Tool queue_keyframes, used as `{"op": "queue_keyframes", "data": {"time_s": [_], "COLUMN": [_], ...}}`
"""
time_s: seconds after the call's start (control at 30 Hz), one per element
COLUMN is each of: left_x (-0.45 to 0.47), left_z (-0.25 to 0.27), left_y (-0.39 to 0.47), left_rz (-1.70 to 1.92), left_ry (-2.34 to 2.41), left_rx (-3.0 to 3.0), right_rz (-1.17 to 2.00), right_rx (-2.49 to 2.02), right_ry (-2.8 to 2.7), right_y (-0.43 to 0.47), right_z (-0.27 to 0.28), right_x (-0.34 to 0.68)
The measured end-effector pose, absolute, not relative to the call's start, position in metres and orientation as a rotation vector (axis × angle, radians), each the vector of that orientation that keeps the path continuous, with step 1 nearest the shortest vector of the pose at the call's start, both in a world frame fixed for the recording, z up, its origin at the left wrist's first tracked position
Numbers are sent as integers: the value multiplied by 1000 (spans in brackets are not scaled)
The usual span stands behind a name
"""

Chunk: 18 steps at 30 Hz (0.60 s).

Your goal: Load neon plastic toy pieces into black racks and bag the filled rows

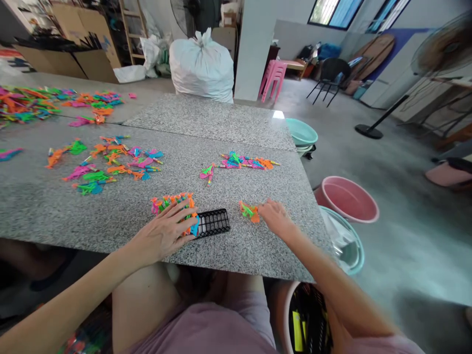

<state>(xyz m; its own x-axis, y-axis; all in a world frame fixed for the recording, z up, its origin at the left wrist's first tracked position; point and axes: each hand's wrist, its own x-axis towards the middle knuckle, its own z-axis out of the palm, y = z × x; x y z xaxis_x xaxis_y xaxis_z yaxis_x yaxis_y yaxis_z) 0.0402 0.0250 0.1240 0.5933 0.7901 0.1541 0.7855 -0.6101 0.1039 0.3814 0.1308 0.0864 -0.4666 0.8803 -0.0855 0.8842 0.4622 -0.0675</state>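
My left hand [162, 228] lies with fingers stretched over small bright plastic toys [171, 199] that stand in a row in a black rack [214, 222]. The rack's right part shows bare slots; its left part is hidden under the toys and my fingers. To the right of the rack, my right hand [275, 216] is closed with its fingertips at an orange and green plastic toy [250, 211], just above or on the table. Beyond both hands lies a short line of similar coloured toys [239, 161], with a pink and green one [208, 172] at its left end.
Loose toys [110, 160] are scattered on the speckled table [177, 137], with a bigger heap [25, 103] at far left. A white sack [202, 66] stands behind. Basins, one pink [348, 199], sit off the right edge; a bin [287, 314] of black racks is below.
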Motion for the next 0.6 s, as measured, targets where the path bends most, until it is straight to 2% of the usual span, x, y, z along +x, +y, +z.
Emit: {"op": "queue_keyframes", "data": {"time_s": [0.1, 0.23, 0.3, 0.4, 0.6], "left_x": [39, 41, 41, 41, 47], "left_z": [128, 132, 133, 133, 132], "left_y": [25, 25, 25, 25, 24], "left_rz": [255, 262, 272, 296, 384], "left_ry": [1372, 1348, 1340, 1339, 1363], "left_rx": [2776, 2803, 2800, 2785, 2839], "right_rz": [-374, -1223, -1440, -1391, -939], "right_rx": [1775, 1728, 1657, 1538, 1398], "right_ry": [2711, 2695, 2757, 2890, 2909], "right_y": [125, 122, 122, 125, 130], "right_z": [87, 68, 56, 44, 56], "right_x": [334, 255, 226, 209, 207]}}
